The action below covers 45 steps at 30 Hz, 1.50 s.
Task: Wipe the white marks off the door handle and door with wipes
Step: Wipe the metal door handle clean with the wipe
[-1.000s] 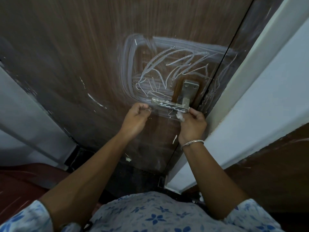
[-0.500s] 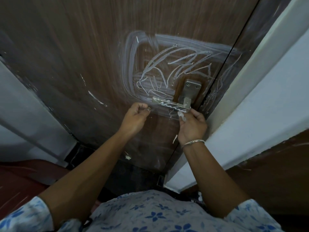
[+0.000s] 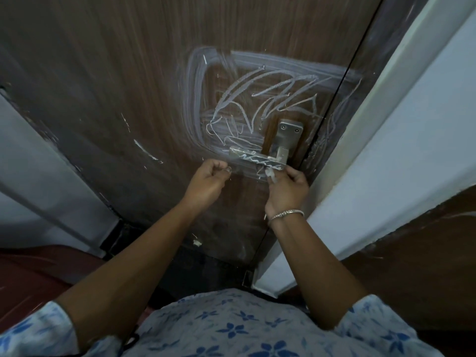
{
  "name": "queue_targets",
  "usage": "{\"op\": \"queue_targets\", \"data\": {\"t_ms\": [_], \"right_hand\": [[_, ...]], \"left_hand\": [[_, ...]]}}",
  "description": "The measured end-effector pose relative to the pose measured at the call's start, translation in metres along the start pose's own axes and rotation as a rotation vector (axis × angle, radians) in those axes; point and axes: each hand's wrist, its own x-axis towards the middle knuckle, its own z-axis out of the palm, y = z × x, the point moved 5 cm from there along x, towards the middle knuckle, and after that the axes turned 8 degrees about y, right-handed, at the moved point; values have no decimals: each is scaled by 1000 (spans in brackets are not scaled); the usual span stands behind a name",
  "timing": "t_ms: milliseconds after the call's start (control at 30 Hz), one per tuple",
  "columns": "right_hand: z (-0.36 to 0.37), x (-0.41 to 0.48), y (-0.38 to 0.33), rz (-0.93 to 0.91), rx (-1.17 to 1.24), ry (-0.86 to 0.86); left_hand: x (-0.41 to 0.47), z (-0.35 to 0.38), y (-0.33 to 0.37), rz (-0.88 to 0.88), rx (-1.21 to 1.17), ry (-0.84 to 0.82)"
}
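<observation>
Door (image 3: pixel 128 86): dark brown wood-grain laminate with fine vertical streaking. A broad, smeared white band forms a rounded rectangle in the panel's right half, enclosing thinner, sharp-angled white scribbles (image 3: pixel 260 99). Isolated short white scratches lie to the left of that zone, and a small white fleck sits near the door's bottom edge.

Door handle (image 3: pixel 257 158): brushed metal, a flat rectangular lever running horizontally from a square neck under a rectangular backplate (image 3: pixel 288 136) fixed with two screws, close to the door's right edge. White zigzag marks cross the lever's upper face.

Right hand (image 3: pixel 287 190): fingers pinched on a small, crumpled white wipe (image 3: pixel 271 173), held just beneath the lever's right end, touching or nearly touching it; contact cannot be confirmed. A thin, twisted metal bangle (image 3: pixel 284 215) circles the wrist.

Left hand (image 3: pixel 207 181): clenched in a loose fist, just below the lever's free left end, with the fingertips curled close to the door surface. Whether it holds anything cannot be told.

Door frame (image 3: pixel 373 140): pale, smooth-painted, angled along the right of the door. Both forearms are bare; the sleeves are light fabric with a blue floral print (image 3: pixel 231 328).
</observation>
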Motion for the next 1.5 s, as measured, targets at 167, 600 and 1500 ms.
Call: {"op": "queue_targets", "data": {"t_ms": [167,600,1500], "right_hand": [[-7,3,4,72,68,20],[-12,11,17,129,65,97],[-10,10,16,90,41,79]], "left_hand": [[-3,1,-2,6,12,-17],[-9,0,-1,-1,56,-15],[-6,8,7,12,84,-70]]}}
